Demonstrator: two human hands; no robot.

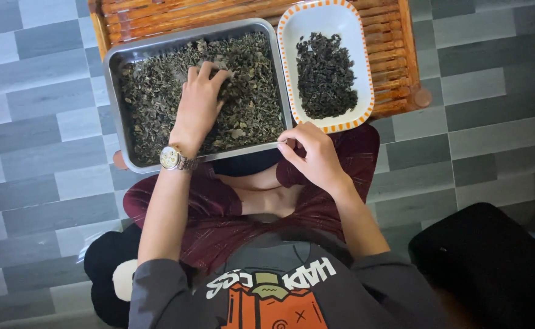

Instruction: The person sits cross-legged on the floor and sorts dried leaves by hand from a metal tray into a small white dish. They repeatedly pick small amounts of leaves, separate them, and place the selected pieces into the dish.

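Dark green-black dried leaves [158, 97] are seen beneath the left hand [199, 106], in a silver tray [114, 109]. Beyond the right hand [316, 155], a white dish [325, 21] is edged with orange-and-white stripes. A gold-and-silver watch [173, 158] is worn; the floor [36, 122] is patterned in grey blocks.

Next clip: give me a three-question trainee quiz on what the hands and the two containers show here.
1. True or false: the left hand rests in the metal tray on the dried leaves.
2. Which container holds the smaller pile? A) the metal tray B) the white dish with the orange rim C) neither
3. Fill in: the right hand pinches something small at the tray's near ____ corner.

Key
1. True: the fingers are spread on the leaves, with a watch on that wrist.
2. B: its dark pile leaves much of the white bottom bare, while the tray is covered.
3. Right: what is pinched is too small to tell.
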